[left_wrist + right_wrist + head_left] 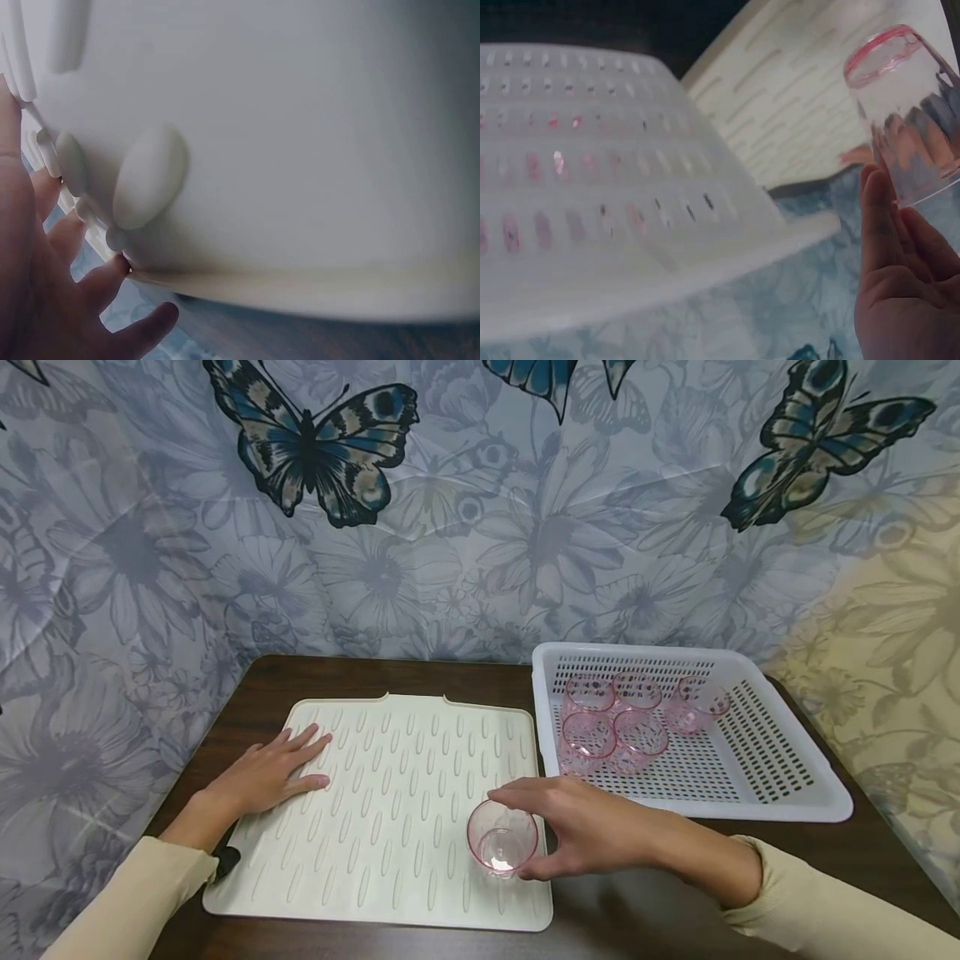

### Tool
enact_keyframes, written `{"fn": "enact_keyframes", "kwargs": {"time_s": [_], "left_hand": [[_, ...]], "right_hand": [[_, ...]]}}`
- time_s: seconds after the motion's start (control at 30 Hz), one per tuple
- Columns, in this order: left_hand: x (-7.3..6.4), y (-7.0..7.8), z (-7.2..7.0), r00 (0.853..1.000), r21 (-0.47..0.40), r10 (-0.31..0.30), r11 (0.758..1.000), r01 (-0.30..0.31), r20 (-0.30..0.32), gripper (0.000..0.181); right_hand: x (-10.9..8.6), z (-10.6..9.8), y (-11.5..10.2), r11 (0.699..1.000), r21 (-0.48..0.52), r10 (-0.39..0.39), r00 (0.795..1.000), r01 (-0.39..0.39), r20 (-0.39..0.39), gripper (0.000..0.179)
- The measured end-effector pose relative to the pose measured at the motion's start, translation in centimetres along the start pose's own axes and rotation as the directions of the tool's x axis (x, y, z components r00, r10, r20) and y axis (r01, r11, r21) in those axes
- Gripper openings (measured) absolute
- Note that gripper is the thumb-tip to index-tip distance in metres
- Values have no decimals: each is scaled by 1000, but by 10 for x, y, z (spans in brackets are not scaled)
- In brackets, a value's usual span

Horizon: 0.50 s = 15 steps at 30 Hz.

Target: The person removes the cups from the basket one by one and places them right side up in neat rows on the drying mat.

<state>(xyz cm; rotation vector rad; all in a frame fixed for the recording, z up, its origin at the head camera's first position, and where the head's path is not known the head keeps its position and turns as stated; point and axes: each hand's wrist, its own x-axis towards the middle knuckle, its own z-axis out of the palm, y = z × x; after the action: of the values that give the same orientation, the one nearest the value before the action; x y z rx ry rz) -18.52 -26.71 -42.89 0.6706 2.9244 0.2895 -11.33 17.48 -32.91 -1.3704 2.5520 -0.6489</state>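
Note:
My left hand [273, 772] rests with spread fingers on the left side of a cream ridged mat [390, 860]. In the left wrist view its fingers [105, 285] lie along the mat's edge, close to the raised ridges. Over the mat's right side, my right hand [592, 827] holds a clear drinking glass [501, 843] with a pink rim, thumb and fingers around its side. The right wrist view shows that glass [900, 97] from the side. Whether its base touches the mat, I cannot tell.
A white perforated plastic basket [780, 806] stands at the right, beside the mat. Several pink-rimmed glasses [641, 735] are grouped in its left part. Behind the dark wooden table [480, 675] hangs a butterfly-and-flower patterned cloth [480, 560].

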Motion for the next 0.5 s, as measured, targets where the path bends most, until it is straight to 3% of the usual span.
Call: {"fn": "enact_keyframes", "kwargs": {"time_s": [0.27,0.5], "left_hand": [[0,-1,0,1000,-5,-1,1000,1,3,75],[0,0,-1,1000,3,8,1000,-8,-6,73]], "right_hand": [[1,18,3,999,-3,43,998,-43,46,66],[-2,18,2,995,-35,97,992,-94,80,75]]}}
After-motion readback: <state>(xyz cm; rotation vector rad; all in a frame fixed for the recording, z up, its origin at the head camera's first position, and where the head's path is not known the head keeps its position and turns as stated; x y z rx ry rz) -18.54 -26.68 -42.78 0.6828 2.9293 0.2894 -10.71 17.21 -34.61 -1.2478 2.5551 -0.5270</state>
